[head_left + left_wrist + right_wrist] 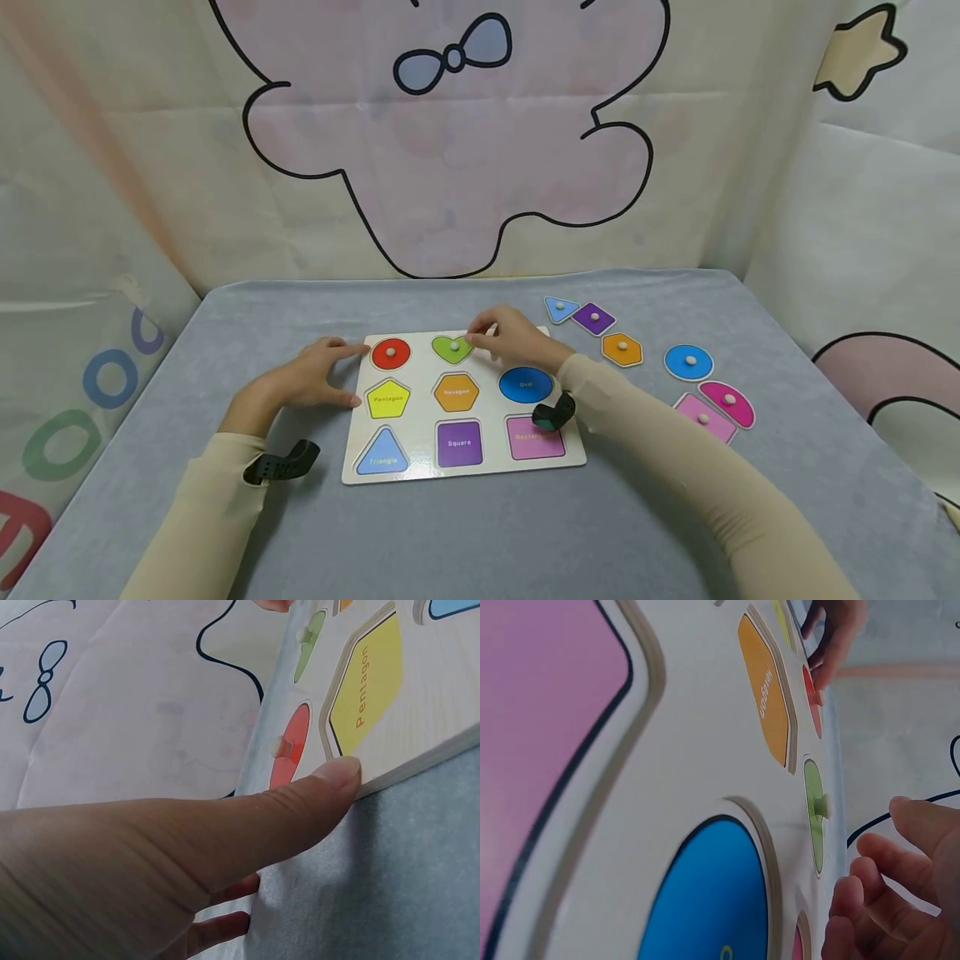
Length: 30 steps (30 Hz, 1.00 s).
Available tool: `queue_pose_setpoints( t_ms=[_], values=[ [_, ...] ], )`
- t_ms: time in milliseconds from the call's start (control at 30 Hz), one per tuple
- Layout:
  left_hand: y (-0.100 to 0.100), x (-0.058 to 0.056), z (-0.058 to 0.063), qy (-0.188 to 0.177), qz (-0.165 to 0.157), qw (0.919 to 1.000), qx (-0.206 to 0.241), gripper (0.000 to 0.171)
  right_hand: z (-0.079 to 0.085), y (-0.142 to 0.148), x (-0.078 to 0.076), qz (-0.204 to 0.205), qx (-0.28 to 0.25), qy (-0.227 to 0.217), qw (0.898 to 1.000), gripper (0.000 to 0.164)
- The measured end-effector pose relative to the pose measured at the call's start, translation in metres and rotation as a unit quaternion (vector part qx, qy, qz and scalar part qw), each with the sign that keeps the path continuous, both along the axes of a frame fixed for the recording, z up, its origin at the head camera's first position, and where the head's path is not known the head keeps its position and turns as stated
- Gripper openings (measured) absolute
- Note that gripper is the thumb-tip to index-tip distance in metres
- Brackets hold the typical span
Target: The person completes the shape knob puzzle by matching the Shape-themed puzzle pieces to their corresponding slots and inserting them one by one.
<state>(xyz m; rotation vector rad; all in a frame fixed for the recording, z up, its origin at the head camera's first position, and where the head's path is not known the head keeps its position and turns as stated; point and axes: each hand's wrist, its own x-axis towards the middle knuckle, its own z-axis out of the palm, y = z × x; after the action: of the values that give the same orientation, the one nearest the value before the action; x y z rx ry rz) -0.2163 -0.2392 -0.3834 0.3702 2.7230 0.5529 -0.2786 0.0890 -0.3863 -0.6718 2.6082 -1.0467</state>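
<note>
Board (pixel 422 454), centre of head view; circle (pixel 392 361), heart (pixel 446 352) seated along top. Right grip (pixel 510 335), fingers parted beside heart, obscures pink slot (pixel 798 945) (sliver, lower right-wrist view). Left grip (pixel 309 377) spread, touching board.

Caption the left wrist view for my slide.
Left hand, thumb on the edge of the puzzle board, beside the yellow pentagon recess.
</note>
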Motion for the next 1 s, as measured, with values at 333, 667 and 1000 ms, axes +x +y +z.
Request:
queue_pose_setpoints(
  t_ms=[333,667,1000],
  values=[
    [0.000,0.003,0.000,0.004,0.002,1.0000,0.002,0.092,0.001,0.009,0.009,0.006,0.007,0.024,1.000,0.021],
    [0.001,0.002,-0.002,0.005,-0.006,1.0000,0.007,0.092,0.001,0.026,0.020,0.000,-0.005,0.044,0.999,0.020],
    [0.001,0.003,0.000,0.003,-0.008,1.0000,0.002,0.091,0.006,0.046,0.032,-0.014,0.013,0.060,0.998,0.022]
  ],
)
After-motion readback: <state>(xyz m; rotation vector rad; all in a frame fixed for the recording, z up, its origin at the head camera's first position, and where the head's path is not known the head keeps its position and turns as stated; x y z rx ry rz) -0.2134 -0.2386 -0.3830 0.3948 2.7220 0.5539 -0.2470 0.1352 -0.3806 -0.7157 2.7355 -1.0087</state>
